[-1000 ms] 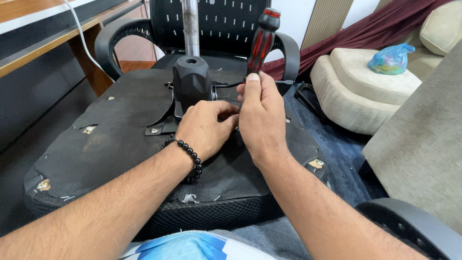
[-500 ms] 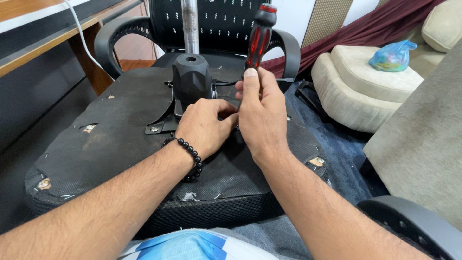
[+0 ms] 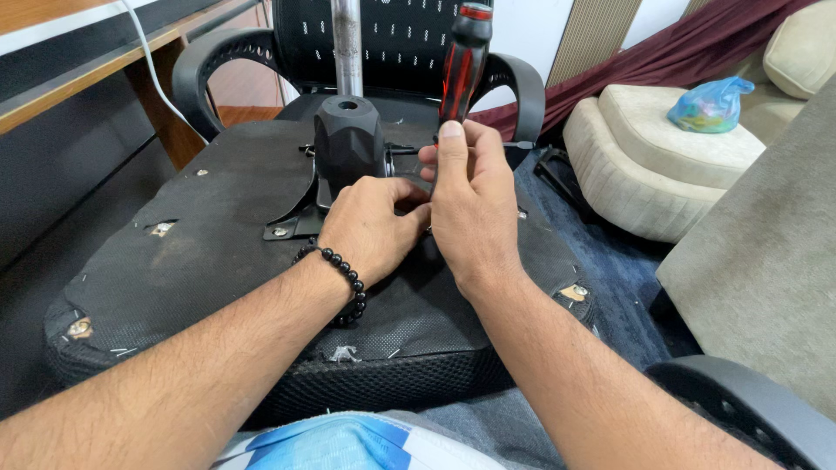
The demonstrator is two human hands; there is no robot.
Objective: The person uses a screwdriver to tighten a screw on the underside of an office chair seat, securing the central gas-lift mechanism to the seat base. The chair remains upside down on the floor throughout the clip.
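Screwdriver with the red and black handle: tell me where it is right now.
In the head view the screwdriver stands upright at top centre, gripped by the right hand, just right of the black mechanism housing.

Screwdriver (image 3: 461, 61) right of mechanism block (image 3: 348, 144)

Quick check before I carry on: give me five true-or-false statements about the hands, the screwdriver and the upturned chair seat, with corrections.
1. The right hand grips a red-and-black screwdriver. True.
2. The screwdriver lies flat on the seat. False: it stands nearly upright.
3. The left hand rests beside the black mechanism housing. True.
4. A beaded bracelet is on the right wrist. False: it is on the left.
5. A blue plastic bag sits on the chair seat underside. False: it sits on the beige cushion.
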